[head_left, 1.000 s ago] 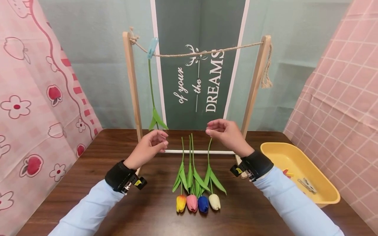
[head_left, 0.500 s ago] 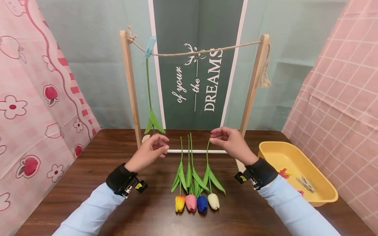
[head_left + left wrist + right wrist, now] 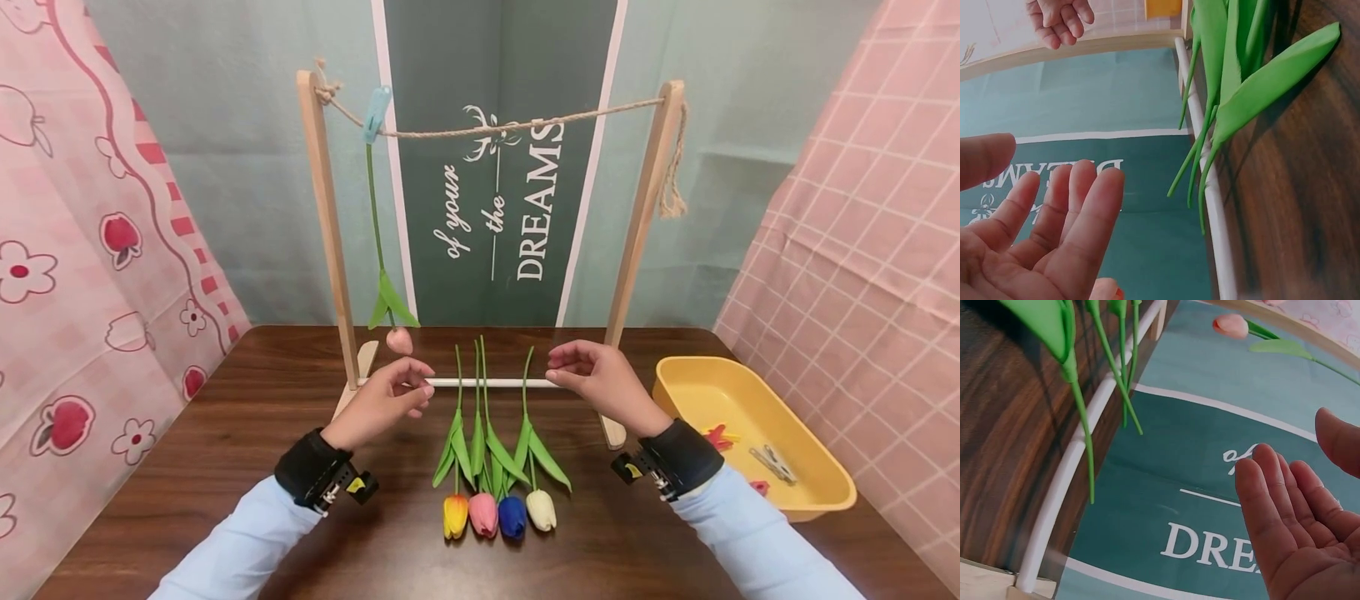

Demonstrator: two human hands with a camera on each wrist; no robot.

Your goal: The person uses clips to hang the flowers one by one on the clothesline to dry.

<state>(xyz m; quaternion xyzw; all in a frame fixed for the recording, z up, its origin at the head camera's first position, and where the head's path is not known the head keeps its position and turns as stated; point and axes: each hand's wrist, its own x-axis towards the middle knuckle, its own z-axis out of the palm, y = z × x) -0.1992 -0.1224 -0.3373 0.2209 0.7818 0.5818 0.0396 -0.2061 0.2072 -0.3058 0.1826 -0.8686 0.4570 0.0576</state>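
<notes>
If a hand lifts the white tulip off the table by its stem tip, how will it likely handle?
The white tulip probably feels light: thin stem, small head. It may droop head-down, as the pink tulip hangs from the clip. Its round head might roll slightly, though the leaves lying flat should limit that.

Open gap between both hands (image 3: pixel 390 400) — 4 tulips (image 3: pixel 495 467) below (white rail (image 3: pixel 495 383) behind).
</notes>
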